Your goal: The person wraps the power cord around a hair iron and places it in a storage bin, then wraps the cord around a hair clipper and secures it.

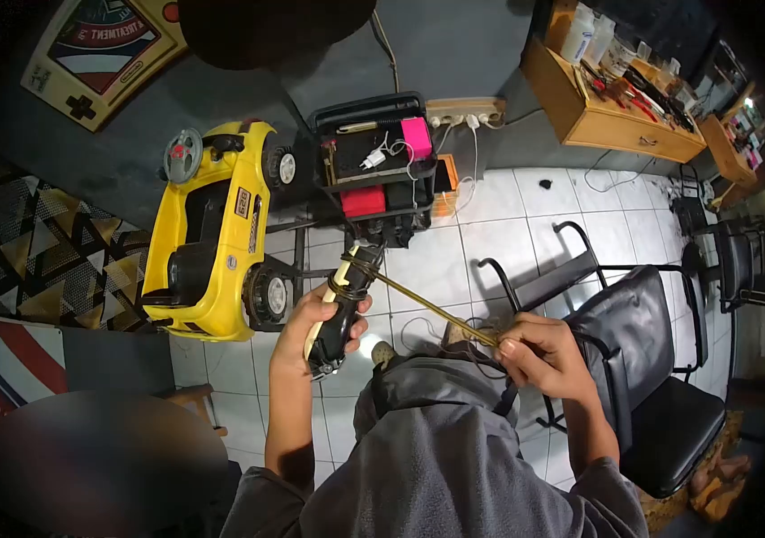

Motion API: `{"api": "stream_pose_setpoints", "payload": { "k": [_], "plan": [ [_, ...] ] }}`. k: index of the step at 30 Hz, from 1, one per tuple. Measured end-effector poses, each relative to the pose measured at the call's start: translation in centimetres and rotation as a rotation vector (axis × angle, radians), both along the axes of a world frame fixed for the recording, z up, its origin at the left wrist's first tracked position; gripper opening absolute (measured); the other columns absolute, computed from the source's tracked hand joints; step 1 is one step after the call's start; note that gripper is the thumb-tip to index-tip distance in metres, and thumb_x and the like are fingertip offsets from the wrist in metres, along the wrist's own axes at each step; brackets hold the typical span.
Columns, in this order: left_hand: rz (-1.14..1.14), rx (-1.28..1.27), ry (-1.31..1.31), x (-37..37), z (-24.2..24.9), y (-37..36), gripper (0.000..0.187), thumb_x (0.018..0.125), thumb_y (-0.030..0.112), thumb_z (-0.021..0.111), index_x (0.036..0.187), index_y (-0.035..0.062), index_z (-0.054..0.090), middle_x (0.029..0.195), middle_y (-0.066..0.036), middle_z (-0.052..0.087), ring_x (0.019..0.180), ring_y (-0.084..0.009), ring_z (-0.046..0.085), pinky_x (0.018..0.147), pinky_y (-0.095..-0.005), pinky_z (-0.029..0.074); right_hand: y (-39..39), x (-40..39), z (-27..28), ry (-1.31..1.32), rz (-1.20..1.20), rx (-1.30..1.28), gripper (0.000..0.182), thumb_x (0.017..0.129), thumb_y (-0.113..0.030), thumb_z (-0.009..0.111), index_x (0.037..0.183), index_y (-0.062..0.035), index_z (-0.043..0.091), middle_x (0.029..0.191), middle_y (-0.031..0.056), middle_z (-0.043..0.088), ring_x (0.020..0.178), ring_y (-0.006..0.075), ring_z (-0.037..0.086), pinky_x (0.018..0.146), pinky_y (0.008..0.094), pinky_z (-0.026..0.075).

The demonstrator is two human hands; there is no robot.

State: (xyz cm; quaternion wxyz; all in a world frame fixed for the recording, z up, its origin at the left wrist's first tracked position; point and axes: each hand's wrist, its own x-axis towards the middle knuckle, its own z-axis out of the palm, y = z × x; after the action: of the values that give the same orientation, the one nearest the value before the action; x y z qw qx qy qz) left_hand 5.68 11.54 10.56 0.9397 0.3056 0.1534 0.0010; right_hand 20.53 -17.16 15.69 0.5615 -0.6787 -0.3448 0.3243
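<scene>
My left hand (312, 323) is wrapped round a black and cream hair clipper (339, 325), held upright and slightly tilted above my lap. A yellowish-brown cord (432, 309) is wound several times about the clipper's upper part. From there it runs taut, down and to the right, to my right hand (539, 354). The thumb and fingers of that hand pinch the cord's far stretch. Thin dark loops hang below it, near my shoes.
Ahead stands a black trolley (373, 175) with a white charger (373, 160) and pink box (416, 137). A yellow toy car (212, 233) is at left. Black chairs (634, 332) stand at right, below a wooden counter (616, 125) with bottles and tools. A person's blurred head (100, 457) is at lower left.
</scene>
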Motion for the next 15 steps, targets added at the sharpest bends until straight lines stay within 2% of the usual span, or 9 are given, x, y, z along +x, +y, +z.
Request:
{"api": "stream_pose_setpoints", "payload": {
  "k": [3,5,6,7,10,11,13,14,15],
  "plan": [
    [-0.051,0.066,-0.016,0.4,1.5,-0.6,0.054,0.079,0.021,0.065,0.123,-0.0039,0.048,0.097,-0.014,0.056,0.072,-0.0177,0.058,0.053,-0.0271,0.05,0.0,0.1,2.9,-0.039,0.112,0.081,0.021,0.093,-0.009,0.059,0.078,0.0045,0.062,0.067,0.0069,0.056,0.049,0.0096,0.054,0.045,0.0256,0.041],
    [-0.137,0.313,0.027,1.1,1.8,-0.7,0.055,0.079,0.018,0.066,0.127,-0.0035,0.049,0.098,-0.013,0.059,0.075,-0.0176,0.06,0.06,-0.0271,0.052,0.4,-0.3,3.2,0.078,0.163,0.23,0.019,0.095,-0.007,0.055,0.081,0.0046,0.063,0.066,0.0072,0.057,0.046,0.0103,0.055,0.04,0.0239,0.038],
    [-0.212,0.339,-0.004,1.5,2.1,-0.8,0.059,0.079,0.012,0.067,0.133,-0.003,0.047,0.103,-0.01,0.062,0.084,-0.0156,0.061,0.073,-0.025,0.051,0.7,-0.2,3.5,0.135,0.182,0.264,0.018,0.094,-0.007,0.055,0.085,0.0051,0.064,0.067,0.007,0.058,0.046,0.0102,0.056,0.041,0.0236,0.039],
    [-0.163,0.639,0.057,2.0,2.2,-1.8,0.057,0.077,0.007,0.067,0.129,-0.0063,0.049,0.105,-0.008,0.062,0.086,-0.0127,0.06,0.072,-0.0225,0.049,0.9,-0.3,3.7,0.198,0.198,0.293,0.016,0.094,-0.006,0.055,0.088,0.0056,0.065,0.068,0.0069,0.058,0.047,0.0101,0.057,0.042,0.0232,0.039],
    [-0.343,0.897,-0.038,3.4,2.9,-3.4,0.062,0.082,0.001,0.068,0.139,-0.001,0.043,0.107,0.0,0.059,0.095,-0.0057,0.052,0.084,-0.022,0.043,2.3,-0.1,5.1,0.255,0.165,0.298,0.016,0.093,-0.006,0.057,0.095,0.0076,0.065,0.069,0.0068,0.059,0.047,0.01,0.058,0.043,0.0232,0.041],
    [-0.328,0.947,-0.037,3.8,2.9,-4.4,0.065,0.08,0.005,0.068,0.14,0.0028,0.043,0.101,-0.005,0.065,0.091,-0.0094,0.059,0.081,-0.0243,0.047,2.6,0.1,5.2,0.25,0.161,0.293,0.016,0.093,-0.006,0.057,0.095,0.0076,0.065,0.069,0.0068,0.059,0.047,0.01,0.058,0.043,0.0232,0.041],
    [-0.514,1.192,-0.08,4.2,4.5,-5.1,0.07,0.074,0.013,0.069,0.139,0.0061,0.044,0.093,-0.014,0.068,0.085,-0.0194,0.067,0.079,-0.0299,0.051,3.1,0.8,5.2,0.018,0.13,0.224,0.016,0.09,-0.006,0.061,0.099,0.0072,0.066,0.071,0.0076,0.06,0.047,0.01,0.058,0.044,0.0231,0.042],
    [-0.613,1.347,-0.099,4.2,4.2,-5.3,0.072,0.07,0.022,0.068,0.137,0.0072,0.046,0.091,-0.021,0.067,0.083,-0.0309,0.068,0.078,-0.0362,0.052,3.3,1.7,5.9,-0.177,0.11,0.124,0.013,0.088,-0.004,0.062,0.095,0.0059,0.067,0.072,0.0089,0.062,0.048,0.0111,0.059,0.045,0.0237,0.044],
    [-0.732,1.31,-0.107,4.4,4.7,-5.8,0.069,0.07,0.023,0.067,0.135,0.0068,0.048,0.089,-0.02,0.067,0.08,-0.0357,0.067,0.074,-0.0394,0.052,3.7,2.4,5.4,-0.308,0.054,0.102,0.012,0.086,-0.007,0.065,0.089,0.0037,0.069,0.069,0.0096,0.062,0.051,0.012,0.058,0.047,0.0269,0.044]
  ]
}}
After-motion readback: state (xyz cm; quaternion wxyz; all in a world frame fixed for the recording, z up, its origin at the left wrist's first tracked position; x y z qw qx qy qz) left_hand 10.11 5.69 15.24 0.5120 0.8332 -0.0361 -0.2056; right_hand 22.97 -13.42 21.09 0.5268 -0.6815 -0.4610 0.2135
